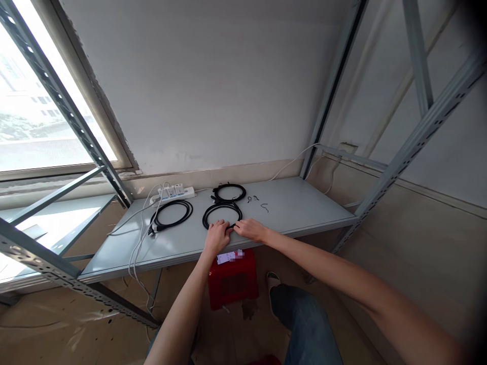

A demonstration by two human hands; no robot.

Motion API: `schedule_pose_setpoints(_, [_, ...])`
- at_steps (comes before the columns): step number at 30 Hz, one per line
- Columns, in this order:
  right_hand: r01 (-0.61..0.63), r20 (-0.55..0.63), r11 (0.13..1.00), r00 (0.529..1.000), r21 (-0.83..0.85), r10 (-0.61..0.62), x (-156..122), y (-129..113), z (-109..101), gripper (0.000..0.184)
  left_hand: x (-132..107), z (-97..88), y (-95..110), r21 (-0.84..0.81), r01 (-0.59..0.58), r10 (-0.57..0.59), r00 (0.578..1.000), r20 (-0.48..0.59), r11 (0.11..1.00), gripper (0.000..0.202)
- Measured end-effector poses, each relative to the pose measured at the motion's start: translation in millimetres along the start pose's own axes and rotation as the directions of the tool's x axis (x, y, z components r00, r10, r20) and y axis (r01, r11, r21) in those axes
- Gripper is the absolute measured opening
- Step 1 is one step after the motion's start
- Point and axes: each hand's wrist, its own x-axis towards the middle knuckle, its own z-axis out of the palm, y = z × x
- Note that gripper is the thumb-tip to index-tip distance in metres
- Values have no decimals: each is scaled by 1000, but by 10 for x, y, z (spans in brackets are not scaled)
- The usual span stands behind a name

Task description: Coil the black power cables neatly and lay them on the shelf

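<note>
A coiled black cable [205, 215] lies near the front edge of the grey shelf, its near side under my hands. My left hand [216, 236] is closed on the near part of this coil, fingers bent. Just to its right, my right hand [250, 229] pinches the same coil, its fingertips close to the left ones. Whether a small tie is between the fingers cannot be made out. Behind it rests a second black cable coil [243, 191], and to the left a third coil [190, 210]. Several short black ties [264, 207] lie to the right.
A white power strip [188, 193] with plugs sits at the back left of the shelf [304, 208]. White cords [137, 248] hang over the front edge. Metal uprights [395, 167] frame both sides. A red stool [233, 284] stands below.
</note>
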Motion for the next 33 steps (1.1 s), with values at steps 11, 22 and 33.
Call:
schedule_pose_setpoints(11, [-128,1,992,992,24,128,80,-56,-31,26,-2,-1,12,13,14,-14,1000,11,1000,22])
schedule_pose_setpoints(22, [-207,64,974,977,94,201,145,-113,-111,40,-1,-13,27,32,18,-19,999,33,999,23])
schedule_pose_setpoints(33, [-367,127,823,929,433,348,252,51,-211,11,-12,-11,17,-1,8,-8,1000,11,1000,25])
